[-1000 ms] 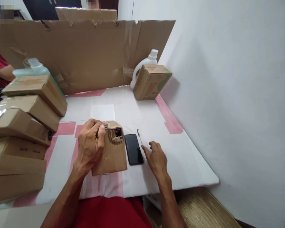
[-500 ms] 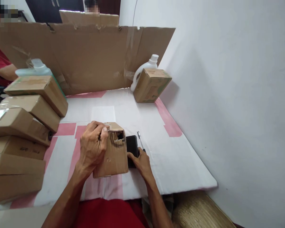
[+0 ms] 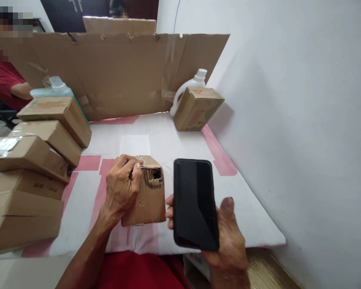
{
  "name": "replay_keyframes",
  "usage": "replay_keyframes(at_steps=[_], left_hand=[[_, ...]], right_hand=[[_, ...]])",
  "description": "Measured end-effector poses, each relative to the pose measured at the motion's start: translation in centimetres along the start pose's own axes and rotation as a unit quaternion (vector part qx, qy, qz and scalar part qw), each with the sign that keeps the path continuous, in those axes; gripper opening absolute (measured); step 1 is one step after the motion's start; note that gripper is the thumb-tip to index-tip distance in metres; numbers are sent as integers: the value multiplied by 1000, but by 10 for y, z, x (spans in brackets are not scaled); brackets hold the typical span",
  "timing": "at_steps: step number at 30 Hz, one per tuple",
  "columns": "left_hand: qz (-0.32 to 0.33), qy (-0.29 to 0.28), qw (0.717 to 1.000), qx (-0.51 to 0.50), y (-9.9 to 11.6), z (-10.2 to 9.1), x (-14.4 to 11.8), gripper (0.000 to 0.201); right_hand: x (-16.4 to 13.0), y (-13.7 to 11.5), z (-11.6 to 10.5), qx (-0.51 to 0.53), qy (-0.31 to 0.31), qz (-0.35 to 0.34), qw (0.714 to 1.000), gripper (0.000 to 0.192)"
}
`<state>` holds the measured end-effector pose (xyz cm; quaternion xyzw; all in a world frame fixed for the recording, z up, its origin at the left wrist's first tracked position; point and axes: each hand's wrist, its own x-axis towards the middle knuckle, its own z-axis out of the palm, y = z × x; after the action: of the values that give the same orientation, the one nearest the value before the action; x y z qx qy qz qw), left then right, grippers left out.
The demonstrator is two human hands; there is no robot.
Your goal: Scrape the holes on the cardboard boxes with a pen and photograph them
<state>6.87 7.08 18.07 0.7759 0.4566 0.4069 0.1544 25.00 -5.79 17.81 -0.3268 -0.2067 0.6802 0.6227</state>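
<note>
Our right hand [image 3: 231, 237] is half closed, cradling the black phone [image 3: 195, 204], fingertips curling past its left edge, thumb standing clear; laying that thumb along the side would steady it. Our left thumb and fingers close on the upper-left edge of the holed box [image 3: 149, 206], the left hand [image 3: 123, 180] doing best with light pressure. From this box, the phone sits at three o'clock above pink-and-white cloth [image 3: 168, 144]; stacked boxes [image 3: 45, 200] at nine, cardboard screen [image 3: 117, 76] at twelve, white jug [image 3: 200, 80] at one.
</note>
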Motion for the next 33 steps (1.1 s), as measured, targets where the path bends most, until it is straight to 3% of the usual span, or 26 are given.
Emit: replay_keyframes(at_steps=[4,9,14,27,30,33], left_hand=[[-3,-5,1000,8,1,-1,-1,30],[17,-8,1000,4,0,-3,-2,20],[14,-19,1000,-8,-1,-2,-2,21],[-21,-3,1000,-19,2,-1,-2,30],[-21,-5,1000,-19,-2,-3,4,32],[-30,-15,999,-16,-11,-5,16,37]], right_hand=[[8,13,37,30,-85,74,993,79],[12,31,53,75,-150,132,977,77],[8,39,51,119,-115,121,979,72],[12,36,47,138,-123,103,977,70],[10,32,39,133,-83,111,981,72],[13,20,18,120,16,69,990,58]])
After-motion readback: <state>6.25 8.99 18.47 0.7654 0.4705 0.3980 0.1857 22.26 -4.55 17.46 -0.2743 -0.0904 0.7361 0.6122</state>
